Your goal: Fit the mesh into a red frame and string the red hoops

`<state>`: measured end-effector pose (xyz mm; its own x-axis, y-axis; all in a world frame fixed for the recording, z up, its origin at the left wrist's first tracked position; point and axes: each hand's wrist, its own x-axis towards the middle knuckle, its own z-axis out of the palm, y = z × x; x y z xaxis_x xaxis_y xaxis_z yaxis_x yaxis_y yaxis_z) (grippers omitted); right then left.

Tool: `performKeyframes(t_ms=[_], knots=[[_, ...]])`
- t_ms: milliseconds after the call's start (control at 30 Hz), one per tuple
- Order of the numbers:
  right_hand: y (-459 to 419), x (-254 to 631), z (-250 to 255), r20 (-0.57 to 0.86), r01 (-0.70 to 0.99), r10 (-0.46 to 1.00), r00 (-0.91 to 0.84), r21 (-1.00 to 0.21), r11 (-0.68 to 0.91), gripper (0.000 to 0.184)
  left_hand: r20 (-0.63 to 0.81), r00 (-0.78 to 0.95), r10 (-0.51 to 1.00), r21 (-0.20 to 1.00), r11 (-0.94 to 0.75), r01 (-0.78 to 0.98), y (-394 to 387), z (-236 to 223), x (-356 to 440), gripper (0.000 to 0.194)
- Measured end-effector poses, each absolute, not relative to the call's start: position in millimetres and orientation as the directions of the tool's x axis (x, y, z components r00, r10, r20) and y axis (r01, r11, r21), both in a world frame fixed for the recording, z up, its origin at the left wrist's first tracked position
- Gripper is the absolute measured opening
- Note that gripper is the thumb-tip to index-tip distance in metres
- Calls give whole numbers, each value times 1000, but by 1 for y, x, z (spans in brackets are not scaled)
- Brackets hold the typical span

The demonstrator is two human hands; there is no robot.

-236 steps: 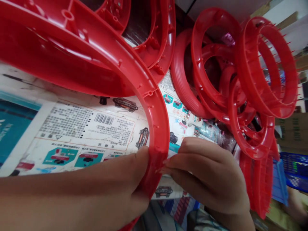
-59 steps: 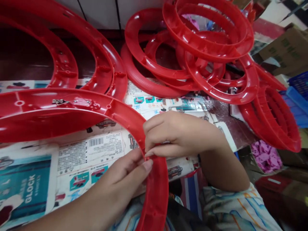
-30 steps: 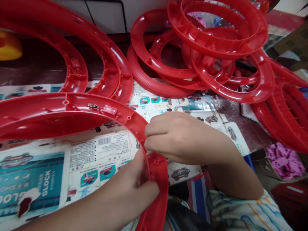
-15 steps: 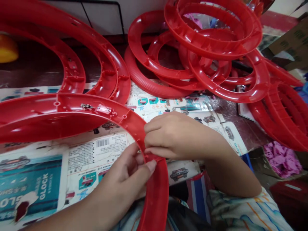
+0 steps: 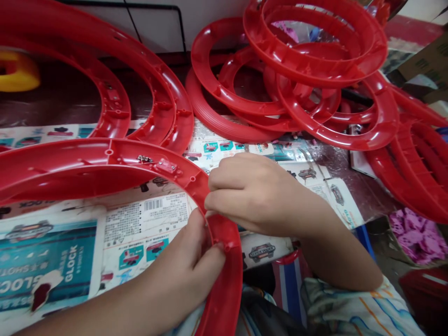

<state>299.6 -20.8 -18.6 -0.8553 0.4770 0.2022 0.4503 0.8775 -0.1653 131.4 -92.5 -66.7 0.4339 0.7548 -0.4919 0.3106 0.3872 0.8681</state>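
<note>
A large red plastic ring lies tilted across the printed cardboard sheets, its near edge curving down toward my lap. My left hand grips the ring's rim from the inside, thumb pressed on the rim. My right hand is closed in a pinch against the rim just above the left thumb. What its fingertips hold is hidden. A small metal piece and a red tab sit on the ring's upper face.
Two more big red rings lie at the back left. A heap of several smaller red rings fills the back right. A yellow object sits far left. Purple pieces lie low right.
My left fingers have closed tighter on the rim, thumb now on top. The right hand has shifted slightly up along the ring. The view has tilted a little.
</note>
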Motion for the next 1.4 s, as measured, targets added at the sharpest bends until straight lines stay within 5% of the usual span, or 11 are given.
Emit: performKeyframes(t_ms=[300, 467, 600, 1000, 1400], knots=[[-17, 299, -16, 95, 449, 518, -850, -382, 808, 22, -561, 477, 676, 827, 479, 294, -91, -64, 133, 18], [-10, 303, -19, 84, 389, 469, -879, -440, 809, 23, -634, 510, 582, 657, 753, -44, -89, -52, 136, 30], [-9, 306, -18, 140, 357, 461, -876, -455, 816, 24, -720, 426, 547, 559, 822, -112, -88, -49, 137, 25], [-13, 301, -19, 139, 365, 464, -875, -438, 821, 23, -718, 358, 596, 614, 786, -77, -88, -48, 141, 32], [-9, 301, -19, -3, 400, 463, -886, -510, 762, 23, -632, 444, 635, 648, 747, -147, -85, -54, 147, 9]])
